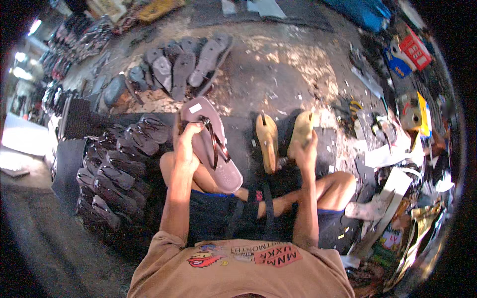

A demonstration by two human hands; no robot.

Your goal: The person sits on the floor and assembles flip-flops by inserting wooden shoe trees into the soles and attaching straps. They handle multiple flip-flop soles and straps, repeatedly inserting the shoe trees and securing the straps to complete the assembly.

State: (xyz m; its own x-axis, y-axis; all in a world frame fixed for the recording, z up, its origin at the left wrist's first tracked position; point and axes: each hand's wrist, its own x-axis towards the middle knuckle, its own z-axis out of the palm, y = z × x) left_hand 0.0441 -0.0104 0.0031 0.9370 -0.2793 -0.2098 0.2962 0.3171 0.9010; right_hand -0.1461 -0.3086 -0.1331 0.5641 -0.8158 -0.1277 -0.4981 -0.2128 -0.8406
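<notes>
The left hand (188,141) is gripping a mauve rubber strapped sandal (211,146) at frame centre; the right hand (304,149) is closing over a tan wooden shoe last (301,126). Finished dark sandals (117,169) are lying stacked at left, bare soles (181,64) above.

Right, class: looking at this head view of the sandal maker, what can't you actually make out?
- Left hand: its grip on the mauve sandal is hidden behind the sole and strap.
- Right hand: covers the base of the wooden shoe form.
- Stacked dark soles: too blurred to count.
- Clutter on the right: smeared by the fisheye rim.
</notes>
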